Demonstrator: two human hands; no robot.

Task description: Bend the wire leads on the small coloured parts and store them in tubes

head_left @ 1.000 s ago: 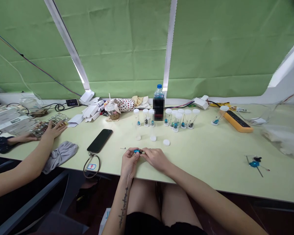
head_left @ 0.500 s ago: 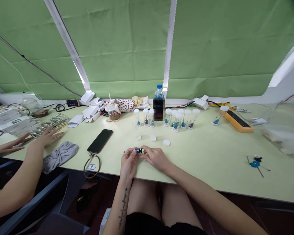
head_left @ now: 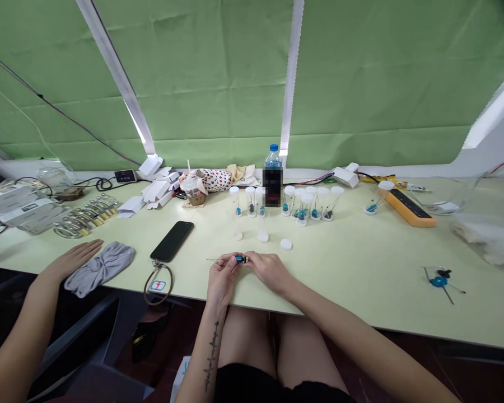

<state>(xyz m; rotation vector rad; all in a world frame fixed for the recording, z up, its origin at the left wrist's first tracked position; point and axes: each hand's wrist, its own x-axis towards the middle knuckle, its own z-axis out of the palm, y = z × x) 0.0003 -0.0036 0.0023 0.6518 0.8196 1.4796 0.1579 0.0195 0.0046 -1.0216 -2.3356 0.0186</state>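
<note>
Blue wire-lead component [head_left: 240, 259] pinched between both hands, thin lead pointing left

Left hand [head_left: 222, 274] and right hand [head_left: 269, 271] narrow, fingertips closed on it near the pale desk's front edge [head_left: 361, 285]; co-worker's hand [head_left: 72, 259] now off the glass vials [head_left: 84, 226], lying flat beside the grey cloth [head_left: 101, 268].

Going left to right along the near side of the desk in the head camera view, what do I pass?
A co-worker's hand, gray cloth, black smartphone, left hand, small blue component, right hand, blue component with wire leads.
</note>
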